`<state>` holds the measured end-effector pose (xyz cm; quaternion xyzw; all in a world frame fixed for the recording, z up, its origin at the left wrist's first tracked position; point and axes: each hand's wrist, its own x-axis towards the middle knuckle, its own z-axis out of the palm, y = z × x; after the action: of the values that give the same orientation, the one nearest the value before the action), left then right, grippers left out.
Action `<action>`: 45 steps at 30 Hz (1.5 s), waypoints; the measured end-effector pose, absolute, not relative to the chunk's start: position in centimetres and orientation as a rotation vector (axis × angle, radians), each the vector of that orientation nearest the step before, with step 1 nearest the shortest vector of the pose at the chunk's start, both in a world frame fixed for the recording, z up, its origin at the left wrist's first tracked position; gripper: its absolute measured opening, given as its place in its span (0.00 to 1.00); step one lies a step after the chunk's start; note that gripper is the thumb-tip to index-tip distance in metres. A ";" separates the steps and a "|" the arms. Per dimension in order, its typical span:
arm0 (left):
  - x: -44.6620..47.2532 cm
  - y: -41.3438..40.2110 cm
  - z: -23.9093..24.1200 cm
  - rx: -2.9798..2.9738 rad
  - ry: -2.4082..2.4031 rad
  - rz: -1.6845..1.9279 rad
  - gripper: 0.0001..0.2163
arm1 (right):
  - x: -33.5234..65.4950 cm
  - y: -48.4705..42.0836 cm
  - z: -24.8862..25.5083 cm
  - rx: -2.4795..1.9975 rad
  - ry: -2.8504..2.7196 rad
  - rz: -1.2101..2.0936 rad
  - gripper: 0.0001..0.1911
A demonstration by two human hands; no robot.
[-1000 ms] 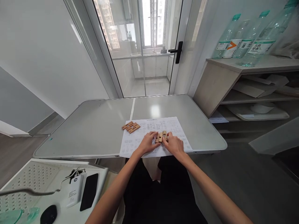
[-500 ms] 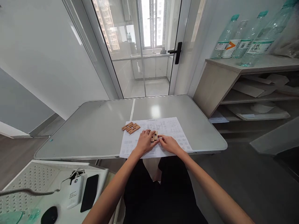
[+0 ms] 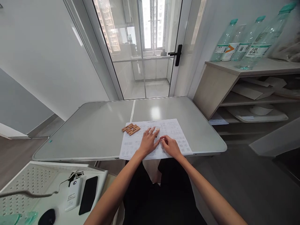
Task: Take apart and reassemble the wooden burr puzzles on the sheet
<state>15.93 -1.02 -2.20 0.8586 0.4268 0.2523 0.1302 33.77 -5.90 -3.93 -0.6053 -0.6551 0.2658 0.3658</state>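
My left hand (image 3: 148,140) lies on the printed paper sheet (image 3: 178,137) with its fingers stretched out and spread, covering most of a small wooden block piece (image 3: 156,135) whose edge peeks out between the fingers. My right hand (image 3: 170,145) rests just to the right, fingers curled, its fingertips meeting the left hand's. What it pinches, if anything, is hidden. A second cluster of wooden puzzle pieces (image 3: 130,128) lies flat at the sheet's upper left corner, apart from both hands.
The grey folding table (image 3: 98,125) stands before a glass door (image 3: 140,47). A wooden shelf (image 3: 248,81) with water bottles (image 3: 243,40) is on the right. A white stand (image 3: 32,184) at lower left carries a power bank (image 3: 73,193), a phone (image 3: 88,195) and a black mouse (image 3: 47,216).
The wooden pieces held up between both hands a second ago have come down and slid left. My left hand has flattened over them; my right hand followed to the left.
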 end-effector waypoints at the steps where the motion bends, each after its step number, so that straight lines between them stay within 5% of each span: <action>1: 16.4 -0.9 -2.3 2.479 1.216 0.737 0.22 | 33.8 -5.9 -4.0 -1.549 -1.676 0.683 0.18; 8: 16.0 -0.2 -3.0 2.438 1.197 0.830 0.08 | 33.9 -6.0 -4.1 -1.498 -1.653 0.691 0.18; 31: 1.8 -0.8 -0.9 2.645 1.344 0.895 0.08 | 33.9 -6.0 -5.0 -1.428 -1.614 0.708 0.15; 45: -3.6 -0.6 -1.6 1.615 1.843 1.239 0.18 | 33.9 -6.1 -4.9 -1.433 -1.575 0.716 0.16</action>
<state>-3.60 -0.56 -1.62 0.5768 0.6580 0.4424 0.1966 33.87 -6.08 -4.92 -0.5750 -0.6322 0.2872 0.4327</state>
